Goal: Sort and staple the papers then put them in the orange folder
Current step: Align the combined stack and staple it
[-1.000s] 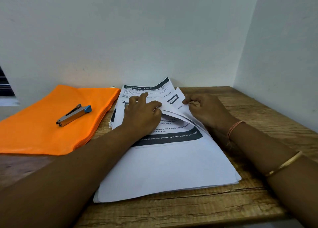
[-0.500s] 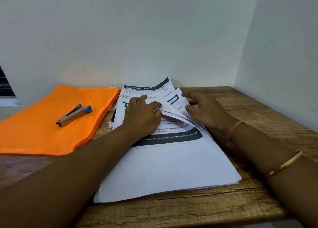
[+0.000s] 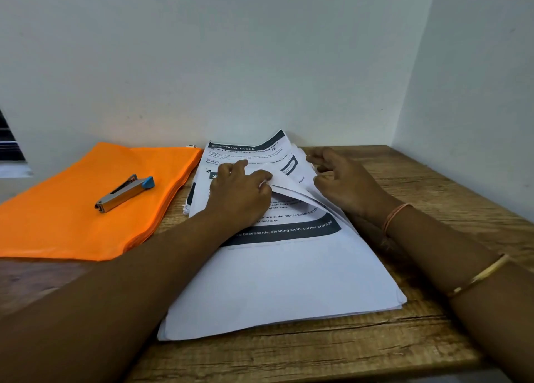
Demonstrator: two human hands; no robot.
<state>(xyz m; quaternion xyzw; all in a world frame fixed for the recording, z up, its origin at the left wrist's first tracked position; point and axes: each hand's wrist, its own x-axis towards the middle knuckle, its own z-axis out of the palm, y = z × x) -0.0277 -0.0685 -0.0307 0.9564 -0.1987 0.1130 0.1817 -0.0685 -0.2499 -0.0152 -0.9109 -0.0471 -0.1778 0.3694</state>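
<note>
On my feed, a stack of white printed papers (image 3: 283,281) lies at the centre of a brown wooden table (image 3: 433,180). The left hand (image 3: 239,195) rests on the stack's far half, its thumb and curled fingers pinching a few lifted sheets. At 3 o'clock from it, the right hand (image 3: 344,186) is relaxed, fingers loosely bent, gripping nothing, just beside those sheets. At 9 o'clock from the stack lies a flat orange folder (image 3: 72,223), with a silver, blue-tipped stapler (image 3: 124,193) on it.
</note>
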